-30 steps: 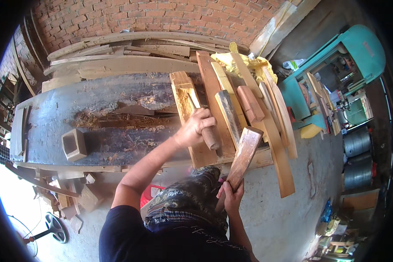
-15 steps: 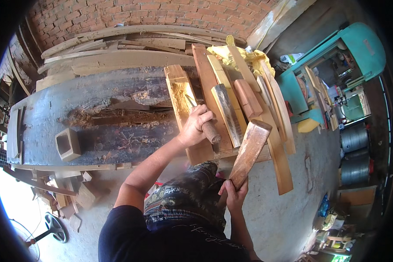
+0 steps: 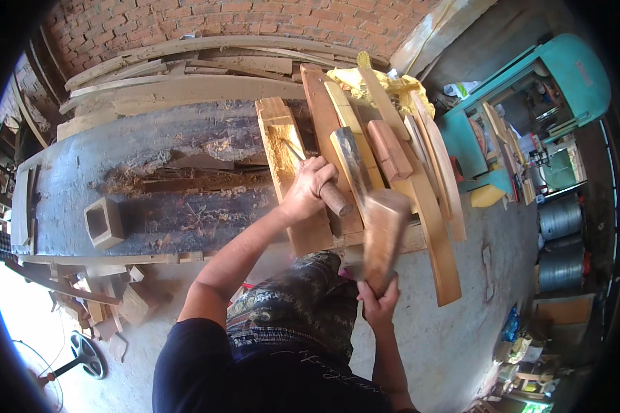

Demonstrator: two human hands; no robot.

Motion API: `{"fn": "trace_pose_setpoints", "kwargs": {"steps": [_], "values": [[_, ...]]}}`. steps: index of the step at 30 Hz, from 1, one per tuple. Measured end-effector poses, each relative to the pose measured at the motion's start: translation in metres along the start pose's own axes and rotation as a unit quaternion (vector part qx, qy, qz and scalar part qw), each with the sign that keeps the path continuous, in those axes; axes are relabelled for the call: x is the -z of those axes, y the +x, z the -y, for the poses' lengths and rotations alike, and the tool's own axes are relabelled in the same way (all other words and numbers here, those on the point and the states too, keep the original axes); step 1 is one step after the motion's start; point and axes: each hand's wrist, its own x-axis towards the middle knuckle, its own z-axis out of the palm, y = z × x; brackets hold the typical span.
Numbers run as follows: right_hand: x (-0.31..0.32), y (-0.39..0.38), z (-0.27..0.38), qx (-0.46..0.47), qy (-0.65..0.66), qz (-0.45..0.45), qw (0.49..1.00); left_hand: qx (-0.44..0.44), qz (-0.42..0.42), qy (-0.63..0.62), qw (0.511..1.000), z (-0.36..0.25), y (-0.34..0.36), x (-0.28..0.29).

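The left hand (image 3: 308, 190) has its fingers wrapped round a wooden-handled chisel (image 3: 336, 200), whose blade points into the rough hollow of a pale board (image 3: 282, 165) — this lies across the dark bench (image 3: 207, 148), left of other wood pieces (image 3: 390, 151). The right hand (image 3: 379, 300) grips a wooden mallet (image 3: 384, 230) — its blurred head just right of the chisel's handle.

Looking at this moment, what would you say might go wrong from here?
The left hand grips the chisel just below its handle's end, so an off-centre blow from the mallet in the right hand might strike the fingers. The notched board shows no visible clamping, so it could shift under a blow. The long light-wood strip overhangs the workbench's near edge and might get knocked.
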Motion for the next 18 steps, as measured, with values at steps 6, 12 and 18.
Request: {"fn": "trace_pose_setpoints", "kwargs": {"steps": [6, 12, 18], "values": [[0.006, -0.017, 0.010, 0.135, 0.132, -0.032, 0.982, -0.022, -0.036, -0.005, 0.999, -0.017, -0.002, 0.010], [-0.007, -0.020, 0.017, 0.066, 0.172, -0.033, 0.982, -0.022, -0.055, -0.032, 0.998, -0.010, -0.008, 0.009], [-0.016, -0.024, 0.036, 0.160, 0.116, -0.047, 0.979, -0.018, -0.046, -0.060, 0.997, -0.011, 0.004, 0.011]]}}
